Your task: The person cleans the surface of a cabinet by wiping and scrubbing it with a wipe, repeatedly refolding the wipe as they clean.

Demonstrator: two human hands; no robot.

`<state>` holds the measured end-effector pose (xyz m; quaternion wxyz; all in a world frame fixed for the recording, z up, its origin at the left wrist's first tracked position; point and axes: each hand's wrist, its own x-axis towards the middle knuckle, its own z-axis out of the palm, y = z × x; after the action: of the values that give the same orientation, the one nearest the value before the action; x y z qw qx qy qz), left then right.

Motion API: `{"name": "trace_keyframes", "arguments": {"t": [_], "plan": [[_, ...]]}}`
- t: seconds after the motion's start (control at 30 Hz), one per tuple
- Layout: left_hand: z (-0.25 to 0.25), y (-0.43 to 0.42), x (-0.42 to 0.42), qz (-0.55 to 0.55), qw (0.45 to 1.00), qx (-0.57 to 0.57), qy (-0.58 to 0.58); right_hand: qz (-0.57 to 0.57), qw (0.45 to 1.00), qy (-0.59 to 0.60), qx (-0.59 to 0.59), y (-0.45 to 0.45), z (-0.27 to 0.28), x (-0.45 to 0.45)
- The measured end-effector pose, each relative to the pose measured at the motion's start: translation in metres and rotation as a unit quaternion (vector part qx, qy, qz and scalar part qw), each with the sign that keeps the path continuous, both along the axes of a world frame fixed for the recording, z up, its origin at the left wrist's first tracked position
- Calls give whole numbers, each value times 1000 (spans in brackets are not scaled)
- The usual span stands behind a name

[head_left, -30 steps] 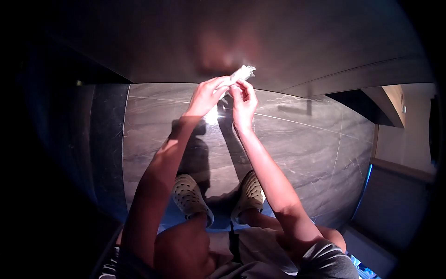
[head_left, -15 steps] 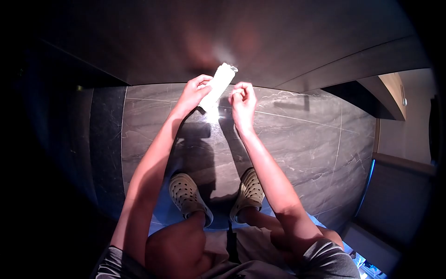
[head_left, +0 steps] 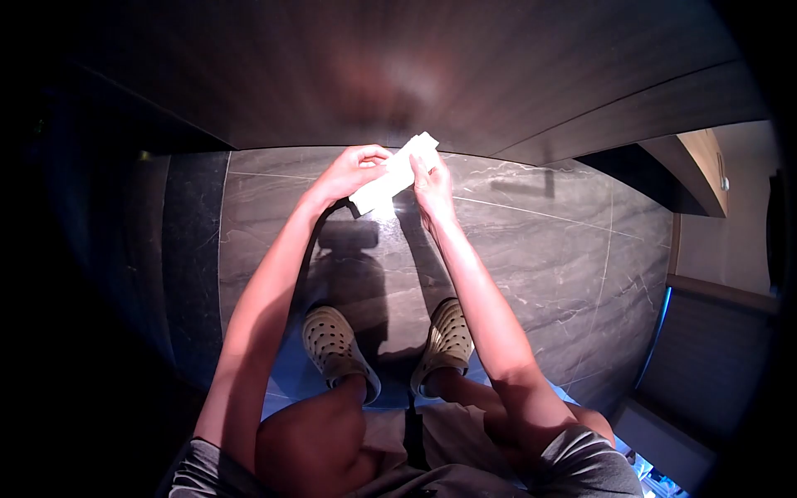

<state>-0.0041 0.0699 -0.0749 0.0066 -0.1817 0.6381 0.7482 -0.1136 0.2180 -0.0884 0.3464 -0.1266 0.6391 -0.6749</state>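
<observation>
A white, roll-like bundle (head_left: 393,176), brightly lit and slanting up to the right, is between my two hands. My left hand (head_left: 349,172) grips its left side with bent fingers. At the upper right end, my right hand (head_left: 432,181) holds it, thumb on top and the other fingers mostly hidden behind. The glare hides whether the bundle is paper, cloth or plastic. Both hands are above the grey tiled floor, close to the dark panel.
A dark wood-like panel (head_left: 332,91) spans the top of the view. Below are grey marbled floor tiles (head_left: 531,249) and my feet in beige perforated clogs (head_left: 332,340). At the right is a light wooden cabinet edge (head_left: 704,166) with a small knob.
My right hand was closed apart from the bundle half a second ago and now holds its upper end. The bundle has tilted further to the right and lowered slightly.
</observation>
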Motion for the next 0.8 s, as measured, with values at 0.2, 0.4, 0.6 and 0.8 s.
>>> {"name": "trace_keyframes", "arguments": {"t": [0.2,0.4,0.6,0.8], "plan": [[-9,-1,8,-66,998,3,-9,8,996,-90,-16,3,13,-4],[-2,-3,6,-61,998,-14,-22,-12,995,-103,-9,0,17,-4],[3,7,-1,-44,990,-129,18,-62,995,-77,5,0,6,-6],[27,11,-4,23,956,-291,-22,-106,988,-110,17,-2,5,-9]]}}
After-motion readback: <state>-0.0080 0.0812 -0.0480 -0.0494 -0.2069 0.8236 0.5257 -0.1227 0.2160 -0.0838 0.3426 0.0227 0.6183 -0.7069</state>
